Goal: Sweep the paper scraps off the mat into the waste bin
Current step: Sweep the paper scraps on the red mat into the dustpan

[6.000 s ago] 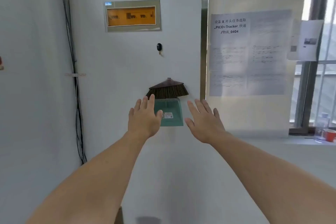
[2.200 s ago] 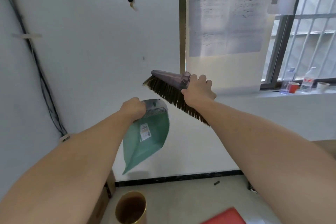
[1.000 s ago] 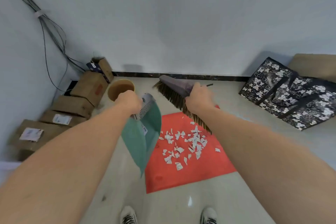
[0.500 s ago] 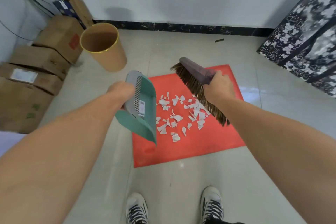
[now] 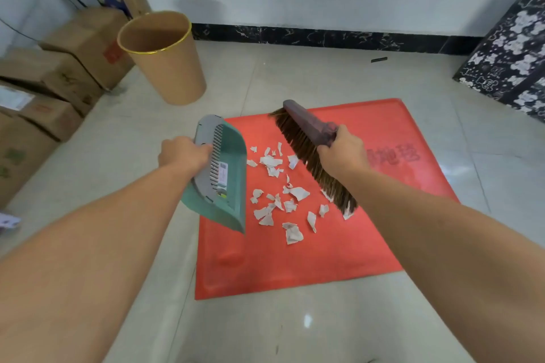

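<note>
Where the view starts, beneath both forearms, pale glossy floor tiles (image 5: 259, 330) run up to the near edge of a red mat (image 5: 295, 262). The mat lies flat on the tiles, below and between the hands. White paper scraps (image 5: 290, 194) are scattered on it in the gap between the hands.

The left hand (image 5: 182, 155) is curled round the grey handle end of a green dustpan (image 5: 228, 186), which is held tilted over the mat's left edge with its lip lowest. The right hand (image 5: 343, 153) grips the maroon back of a brush (image 5: 306, 138). The bristles face the scraps; whether their lower end touches the outermost pieces cannot be told.

Beyond the left hand, a tan waste bin (image 5: 168, 68) with a gold rim stands on the tiles, apart from the mat. Cardboard boxes (image 5: 73, 47) are stacked to its left along the wall. Beyond the right hand, at the far right, sits a black-and-white patterned bag (image 5: 513, 62). A small dark object (image 5: 379, 59) lies near the black skirting (image 5: 324, 38) under a pale wall.
</note>
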`<action>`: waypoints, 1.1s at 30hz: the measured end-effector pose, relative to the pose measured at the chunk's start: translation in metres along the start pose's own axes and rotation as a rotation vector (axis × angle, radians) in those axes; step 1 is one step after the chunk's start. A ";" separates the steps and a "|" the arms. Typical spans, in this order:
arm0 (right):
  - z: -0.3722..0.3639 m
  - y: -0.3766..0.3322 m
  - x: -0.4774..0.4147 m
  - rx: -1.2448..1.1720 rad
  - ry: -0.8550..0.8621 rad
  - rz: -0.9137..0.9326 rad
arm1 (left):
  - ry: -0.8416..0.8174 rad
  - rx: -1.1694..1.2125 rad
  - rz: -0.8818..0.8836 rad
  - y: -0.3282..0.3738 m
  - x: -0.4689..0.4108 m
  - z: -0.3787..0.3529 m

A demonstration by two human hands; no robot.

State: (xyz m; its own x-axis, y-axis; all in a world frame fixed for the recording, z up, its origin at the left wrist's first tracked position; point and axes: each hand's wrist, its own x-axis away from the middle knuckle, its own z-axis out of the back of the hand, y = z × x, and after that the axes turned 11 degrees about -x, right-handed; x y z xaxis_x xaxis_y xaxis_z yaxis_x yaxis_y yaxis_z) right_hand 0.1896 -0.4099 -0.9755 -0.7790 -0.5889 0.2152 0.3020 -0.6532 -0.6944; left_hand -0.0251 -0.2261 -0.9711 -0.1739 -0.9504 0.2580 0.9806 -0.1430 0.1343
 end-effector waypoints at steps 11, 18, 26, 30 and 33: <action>-0.076 0.007 -0.009 -0.242 -0.097 -0.097 | 0.133 0.129 -0.013 -0.018 0.002 -0.032; -0.132 -0.008 -0.026 -0.453 -0.171 -0.145 | 0.140 0.053 -0.042 -0.011 -0.016 -0.048; -0.201 -0.004 -0.034 -0.605 -0.232 -0.351 | 0.166 0.037 -0.075 -0.008 -0.034 -0.062; -0.216 0.010 -0.030 -0.622 -0.185 -0.389 | 0.182 0.034 -0.087 -0.009 -0.035 -0.065; -0.208 0.022 -0.030 -0.548 -0.144 -0.341 | 0.179 0.033 -0.094 -0.006 -0.033 -0.064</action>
State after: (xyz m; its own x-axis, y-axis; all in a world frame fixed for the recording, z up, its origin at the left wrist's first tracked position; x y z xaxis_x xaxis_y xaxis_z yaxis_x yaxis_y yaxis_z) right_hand 0.1051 -0.3073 -1.1403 -0.6886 -0.4744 0.5484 -0.3016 -0.5004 -0.8116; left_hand -0.0198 -0.2115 -1.0419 -0.2431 -0.9676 0.0688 0.9567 -0.2275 0.1816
